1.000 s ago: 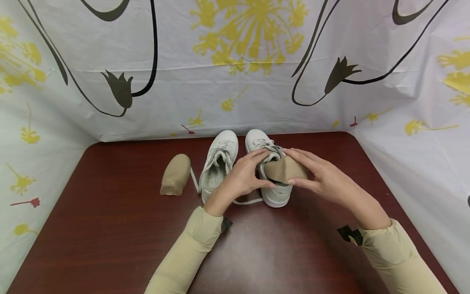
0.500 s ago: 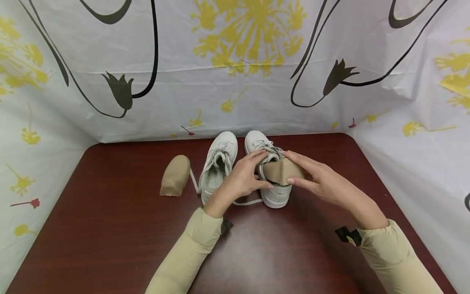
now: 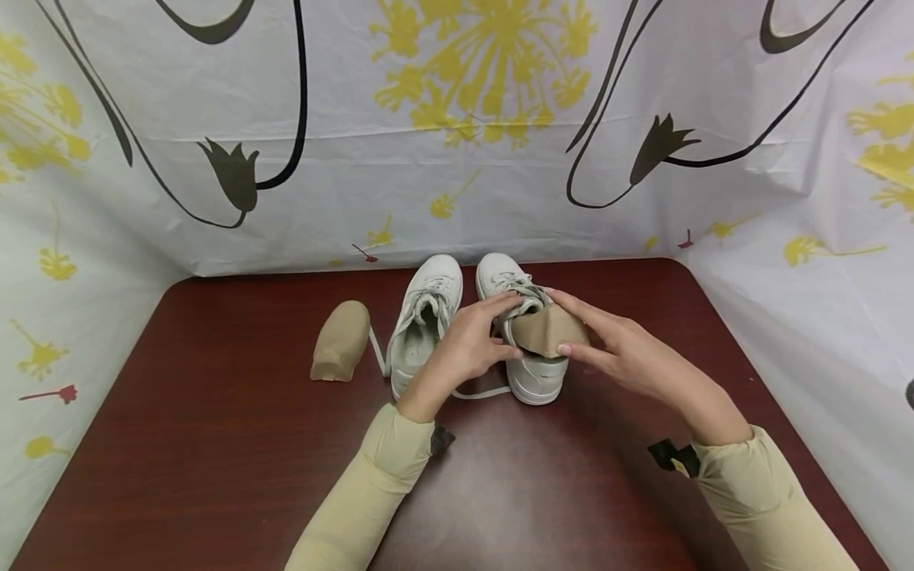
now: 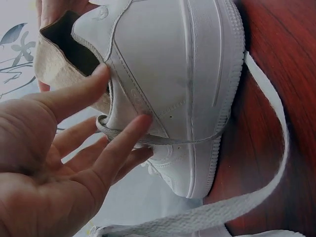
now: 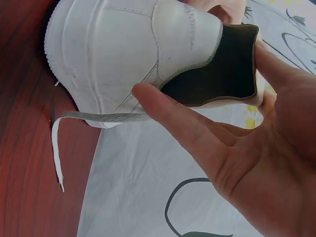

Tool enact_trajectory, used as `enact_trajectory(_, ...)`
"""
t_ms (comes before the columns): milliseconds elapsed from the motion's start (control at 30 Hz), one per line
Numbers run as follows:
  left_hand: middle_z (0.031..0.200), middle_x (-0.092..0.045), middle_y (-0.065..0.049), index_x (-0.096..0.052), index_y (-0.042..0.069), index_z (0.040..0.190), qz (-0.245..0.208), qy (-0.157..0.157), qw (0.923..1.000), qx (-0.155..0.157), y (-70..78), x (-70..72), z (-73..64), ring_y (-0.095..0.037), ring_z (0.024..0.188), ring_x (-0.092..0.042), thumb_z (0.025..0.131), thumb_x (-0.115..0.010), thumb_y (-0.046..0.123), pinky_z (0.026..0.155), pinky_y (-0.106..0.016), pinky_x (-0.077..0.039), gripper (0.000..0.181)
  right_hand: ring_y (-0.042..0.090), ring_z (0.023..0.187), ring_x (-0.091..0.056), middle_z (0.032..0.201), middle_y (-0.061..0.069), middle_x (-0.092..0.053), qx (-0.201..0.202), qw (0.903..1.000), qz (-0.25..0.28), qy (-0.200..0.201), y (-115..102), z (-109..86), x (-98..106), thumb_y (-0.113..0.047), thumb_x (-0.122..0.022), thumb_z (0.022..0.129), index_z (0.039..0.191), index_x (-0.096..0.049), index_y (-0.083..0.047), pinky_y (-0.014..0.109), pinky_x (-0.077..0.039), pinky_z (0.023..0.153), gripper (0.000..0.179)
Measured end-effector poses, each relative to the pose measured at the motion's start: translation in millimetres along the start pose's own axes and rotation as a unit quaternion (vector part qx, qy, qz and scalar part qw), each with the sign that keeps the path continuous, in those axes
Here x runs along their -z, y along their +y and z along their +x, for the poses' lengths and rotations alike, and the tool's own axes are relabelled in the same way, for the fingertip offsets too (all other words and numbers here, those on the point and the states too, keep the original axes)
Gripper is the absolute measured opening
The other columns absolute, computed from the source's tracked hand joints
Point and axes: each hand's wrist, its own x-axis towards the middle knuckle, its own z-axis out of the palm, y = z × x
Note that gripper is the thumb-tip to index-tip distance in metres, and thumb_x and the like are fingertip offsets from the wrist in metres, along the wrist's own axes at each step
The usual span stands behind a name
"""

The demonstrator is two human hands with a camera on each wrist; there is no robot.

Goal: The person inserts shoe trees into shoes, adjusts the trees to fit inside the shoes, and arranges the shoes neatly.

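A white lace-up sneaker (image 3: 537, 382) stands on the table, toe pointing away. A hollow tan molded shoe insert (image 3: 560, 329) sits tilted in its opening, the broad end sticking up to the right. My right hand (image 3: 631, 353) holds this insert between thumb and fingers; in the right wrist view, the thumb is on its rim and a finger reaches along the shoe's side (image 5: 128, 49). On the opposite side, my left hand (image 3: 467, 341) touches the sneaker with loosely extended fingers. Its thumb is at the collar in the left wrist view, near a hanging shoelace (image 4: 163, 138).
Another white sneaker (image 3: 437, 285), its opening bare, stands just left under my left forearm. Farther left lies a second tan insert (image 3: 343, 337). Loose laces (image 3: 485, 393) trail over the dark red table (image 3: 214, 444). A patterned white cloth (image 3: 321, 222) rises behind the back edge.
The right hand and the insert have shifted slightly left, toward the shoe. The left thumb has drawn back a little from the insert. Both sneakers stay in place.
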Motion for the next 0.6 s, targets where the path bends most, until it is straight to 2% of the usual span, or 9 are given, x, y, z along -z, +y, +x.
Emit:
enact_trajectory(133, 0.149, -0.05, -0.002, -0.058, 0.015, 0.14, 0.015, 0.012, 0.9998, -0.003, -1.0, 0.7, 1.8, -0.017, 0.134, -0.048, 0.076, -0.087, 0.013, 0.103, -0.028, -0.044, 0.07, 0.022, 0.131, -0.047, 0.154, -0.001, -0.041, -0.007, 1.0, 0.0, -0.003, -0.4, -0.4, 0.8, -0.032, -0.065, 0.097, 0.157, -0.024, -0.039, 0.049, -0.04, 0.101, 0.073)
enact_trajectory(233, 0.147, -0.052, -0.002, -0.059, 0.015, 0.138, 0.013, 0.018, 0.9998, -0.002, -1.4, 0.8, 2.6, -0.018, 0.135, -0.047, 0.076, -0.087, 0.01, 0.108, -0.03, -0.039, 0.068, 0.022, 0.131, -0.047, 0.154, -0.001, -0.04, -0.012, 0.9998, 0.008, -0.012, -0.1, -1.2, 1.3, -0.033, -0.063, 0.098, 0.157, -0.024, -0.04, 0.048, -0.041, 0.1, 0.071)
enact_trajectory(600, 0.143, -0.055, 0.001, -0.063, 0.017, 0.134, -0.006, 0.04, 0.999, 0.018, -1.3, -1.1, 2.8, -0.017, 0.131, -0.051, 0.078, -0.084, 0.005, 0.107, -0.031, -0.04, 0.061, 0.026, 0.137, -0.041, 0.157, 0.0, -0.037, -0.022, 0.9992, 0.021, -0.026, -0.3, -0.9, 3.3, -0.034, -0.06, 0.1, 0.157, -0.022, -0.041, 0.053, -0.037, 0.105, 0.069)
